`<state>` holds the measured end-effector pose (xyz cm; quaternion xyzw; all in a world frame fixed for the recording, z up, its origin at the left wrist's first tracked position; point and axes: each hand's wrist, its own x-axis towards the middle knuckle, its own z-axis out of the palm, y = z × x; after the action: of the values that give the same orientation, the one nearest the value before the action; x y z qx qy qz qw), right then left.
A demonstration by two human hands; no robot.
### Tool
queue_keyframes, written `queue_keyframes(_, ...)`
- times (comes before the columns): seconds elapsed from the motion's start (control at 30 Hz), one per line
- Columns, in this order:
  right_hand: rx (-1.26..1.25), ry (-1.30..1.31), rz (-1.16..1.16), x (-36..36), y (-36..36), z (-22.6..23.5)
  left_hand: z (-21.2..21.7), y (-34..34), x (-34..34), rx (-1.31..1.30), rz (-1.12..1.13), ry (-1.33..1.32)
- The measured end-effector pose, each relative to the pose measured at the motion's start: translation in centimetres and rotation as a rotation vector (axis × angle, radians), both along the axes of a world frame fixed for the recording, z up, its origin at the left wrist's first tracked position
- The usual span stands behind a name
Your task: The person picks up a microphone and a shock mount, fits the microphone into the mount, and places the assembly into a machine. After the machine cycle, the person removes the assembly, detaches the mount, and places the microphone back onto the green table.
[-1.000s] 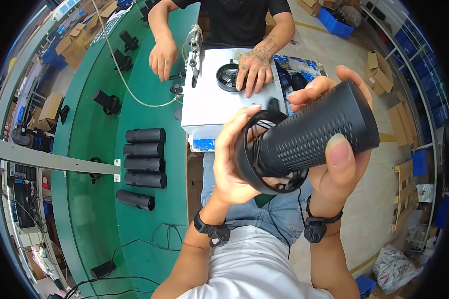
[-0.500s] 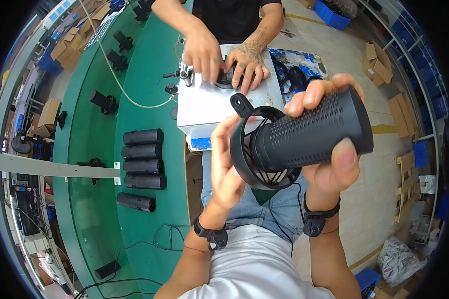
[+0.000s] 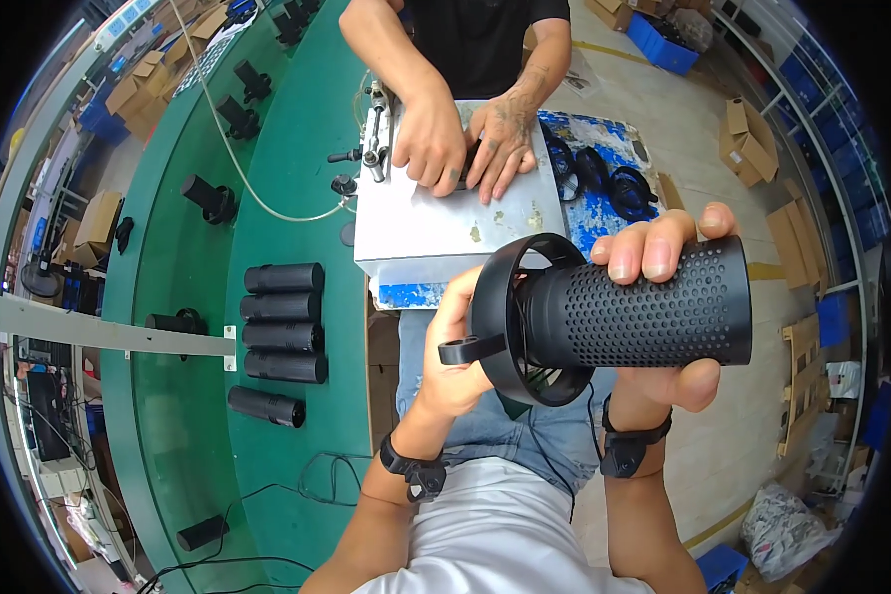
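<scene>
A black perforated cylinder lies sideways in front of me, its wide end pointing right. My right hand is wrapped round it, fingers over the top and thumb beneath. At its left end sits a wide black ring with thin spokes inside and a small looped tab sticking out to the left. My left hand is closed on the ring from behind, and the ring hides most of those fingers.
Across from me, a co-worker's hands press on a dark part on a metal-topped box. Several black cylinders lie in a row on the green bench. Black rings lie on a blue worn surface; cables trail nearby.
The cylinder and ring have turned about their long axis, bringing the tab from the top to the left side, and sit slightly lower. The co-worker's hands have drawn together.
</scene>
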<state>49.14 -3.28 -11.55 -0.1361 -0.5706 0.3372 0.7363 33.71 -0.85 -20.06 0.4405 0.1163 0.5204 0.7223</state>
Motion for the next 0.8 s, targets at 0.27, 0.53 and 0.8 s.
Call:
queue_keyframes(0.27,-0.093,0.104,-0.136,-0.9,-0.5,-0.2,-0.5,0.8,0.1,0.311,0.133,-0.002)
queue_keyframes(0.53,-0.168,0.12,-0.139,-1.5,-0.6,-0.6,-0.9,0.6,-0.7,0.482,0.423,0.132)
queue_keyframes(0.8,-0.338,0.086,-0.25,-2.6,-0.6,-1.2,-1.6,1.5,-2.2,0.622,0.467,0.148)
